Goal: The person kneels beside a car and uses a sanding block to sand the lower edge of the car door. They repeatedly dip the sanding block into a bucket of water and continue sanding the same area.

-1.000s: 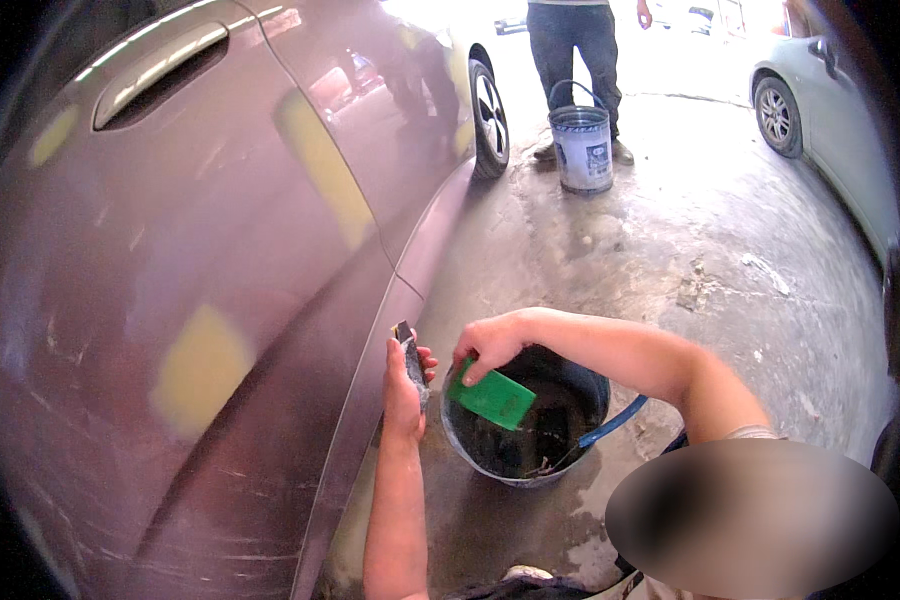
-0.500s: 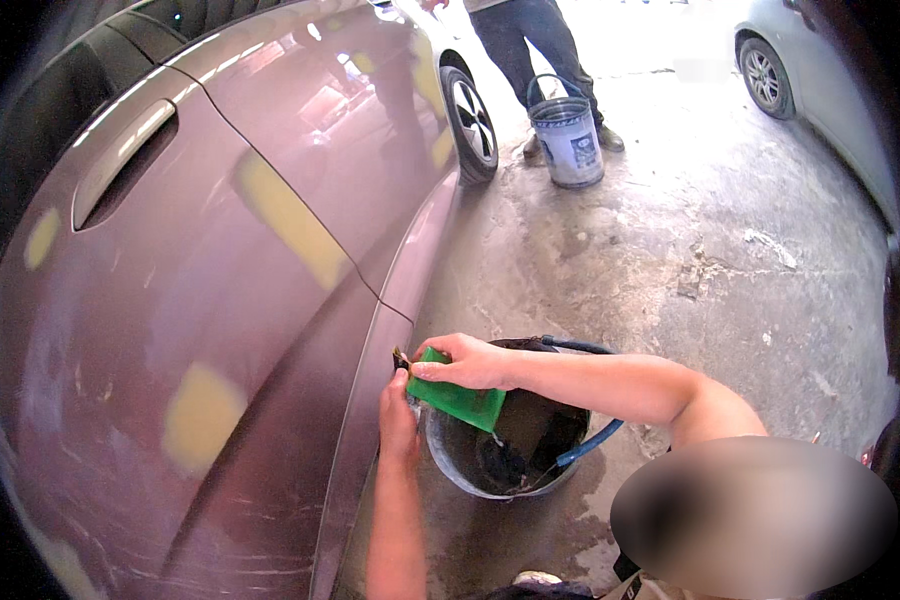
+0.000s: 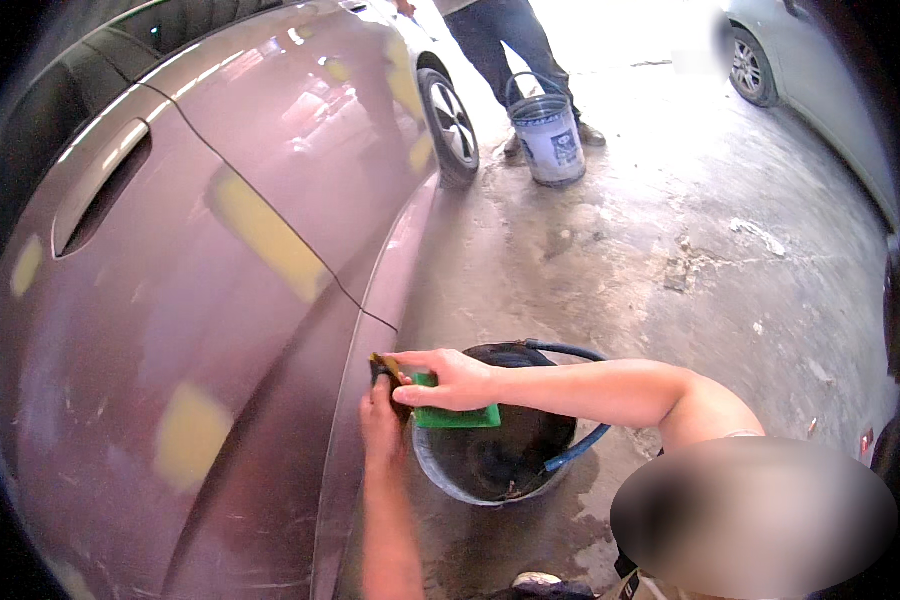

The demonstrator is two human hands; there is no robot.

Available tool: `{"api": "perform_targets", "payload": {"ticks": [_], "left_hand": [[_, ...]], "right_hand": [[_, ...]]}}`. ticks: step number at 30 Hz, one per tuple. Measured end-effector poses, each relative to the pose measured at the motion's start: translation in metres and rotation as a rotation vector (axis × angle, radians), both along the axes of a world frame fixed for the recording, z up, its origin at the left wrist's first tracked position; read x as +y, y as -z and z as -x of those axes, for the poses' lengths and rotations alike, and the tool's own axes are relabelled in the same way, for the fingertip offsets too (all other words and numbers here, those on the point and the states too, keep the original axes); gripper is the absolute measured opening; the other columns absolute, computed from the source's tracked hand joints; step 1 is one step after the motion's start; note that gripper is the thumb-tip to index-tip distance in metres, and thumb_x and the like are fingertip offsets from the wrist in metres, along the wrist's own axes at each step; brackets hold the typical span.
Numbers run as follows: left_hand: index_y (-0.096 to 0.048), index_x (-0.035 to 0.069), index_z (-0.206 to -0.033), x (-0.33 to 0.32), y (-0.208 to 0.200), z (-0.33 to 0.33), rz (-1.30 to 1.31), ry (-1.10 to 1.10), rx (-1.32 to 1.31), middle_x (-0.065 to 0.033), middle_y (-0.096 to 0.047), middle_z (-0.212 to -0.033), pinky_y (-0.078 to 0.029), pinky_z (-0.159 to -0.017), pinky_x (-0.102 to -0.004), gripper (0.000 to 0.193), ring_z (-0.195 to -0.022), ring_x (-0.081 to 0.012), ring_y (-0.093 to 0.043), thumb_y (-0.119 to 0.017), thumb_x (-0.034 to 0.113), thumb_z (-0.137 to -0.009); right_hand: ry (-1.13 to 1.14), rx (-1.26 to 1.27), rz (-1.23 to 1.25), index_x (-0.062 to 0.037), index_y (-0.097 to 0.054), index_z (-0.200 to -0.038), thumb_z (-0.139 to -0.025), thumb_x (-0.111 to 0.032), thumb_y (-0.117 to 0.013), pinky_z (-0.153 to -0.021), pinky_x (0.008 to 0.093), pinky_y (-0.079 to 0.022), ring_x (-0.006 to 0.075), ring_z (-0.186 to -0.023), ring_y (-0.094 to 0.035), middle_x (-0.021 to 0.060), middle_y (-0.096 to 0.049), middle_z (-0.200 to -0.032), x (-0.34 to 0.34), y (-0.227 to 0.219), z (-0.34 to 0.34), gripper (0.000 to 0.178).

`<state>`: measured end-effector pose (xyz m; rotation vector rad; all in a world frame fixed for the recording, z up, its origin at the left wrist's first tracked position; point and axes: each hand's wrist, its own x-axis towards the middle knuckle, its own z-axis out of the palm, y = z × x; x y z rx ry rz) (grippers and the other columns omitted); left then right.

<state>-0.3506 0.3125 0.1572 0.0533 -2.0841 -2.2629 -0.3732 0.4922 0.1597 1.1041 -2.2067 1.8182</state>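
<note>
My left hand point(image 3: 380, 425) is closed, its fingers pinching a small dark folded sheet with a yellowish side point(image 3: 383, 370), which looks like sandpaper. My right hand point(image 3: 450, 380) grips a flat green rectangular block point(image 3: 460, 416) under the palm and thumb, while its fingertips reach the dark sheet. Both hands meet beside the lower edge of a mauve car's door point(image 3: 270, 400). The green block hangs over a round black tub point(image 3: 432, 475) with dark water in it. Pale yellow filler patches point(image 3: 195, 435) mark the door panel.
Blue tubing point(image 3: 575, 448) arches over the tub's right side. Farther off, a person point(image 3: 500, 35) stands behind a white bucket point(image 3: 553, 150) near the car's wheel point(image 3: 452, 125). Another pale car point(image 3: 830, 90) is at the right. The concrete floor point(image 3: 620, 270) is wet near the tub.
My hands have shifted slightly left with the green block and the dark sheet. The block has turned flatter, and the drip at its corner no longer shows. The whole view has shifted a little.
</note>
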Motion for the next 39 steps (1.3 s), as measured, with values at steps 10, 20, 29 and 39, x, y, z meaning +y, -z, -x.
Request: {"api": "perform_targets", "payload": {"ticks": [10,20,29,39], "left_hand": [[-0.061,-0.005,-0.115,-0.033,0.033,0.015,0.241,-0.276,0.198,-0.0098,-0.068,-0.106,-0.052,-0.082,-0.0343,0.031,-0.092,-0.0203,-0.066,-0.070,0.005,-0.087],[-0.064,-0.001,-0.118,0.008,0.012,-0.009,0.775,-0.332,0.527,-0.0199,-0.068,-0.114,-0.050,-0.090,-0.0411,0.031,-0.103,-0.0349,-0.066,-0.059,0.010,-0.090],[-0.060,0.014,-0.135,0.028,0.014,-0.020,1.097,0.078,0.621,-0.0188,-0.044,-0.146,-0.023,-0.115,-0.0521,0.060,-0.138,-0.0385,-0.037,-0.069,0.014,-0.075],[-0.044,0.000,-0.139,0.027,0.007,-0.012,0.823,-0.169,0.417,-0.0267,-0.040,-0.145,-0.030,-0.111,-0.0488,0.057,-0.129,-0.0422,-0.043,-0.063,0.027,-0.093]], "right_hand": [[0.053,0.052,-0.138,-0.0102,-0.059,-0.130,-0.089,-0.054,-0.063,-0.083,0.0454,-0.052,0.0417,-0.096,-0.066,0.0224,-0.069,-0.101,-0.010,-0.006,-0.010,0.060],[0.303,-0.742,-0.001,0.0002,-0.067,-0.116,-0.096,-0.040,-0.060,-0.083,0.0417,-0.051,0.0270,-0.095,-0.066,0.0191,-0.069,-0.103,-0.017,0.038,0.014,0.045],[0.370,-0.915,0.559,-0.0003,-0.066,-0.110,-0.103,-0.022,-0.045,-0.064,0.0341,-0.053,0.0181,-0.073,-0.064,0.0061,-0.068,-0.088,-0.003,0.041,0.057,0.030],[0.128,-0.778,0.540,0.0002,-0.064,-0.117,-0.105,-0.024,-0.045,-0.075,0.0314,-0.052,0.0140,-0.086,-0.062,0.0051,-0.068,-0.099,-0.011,0.026,0.028,0.033]]}}
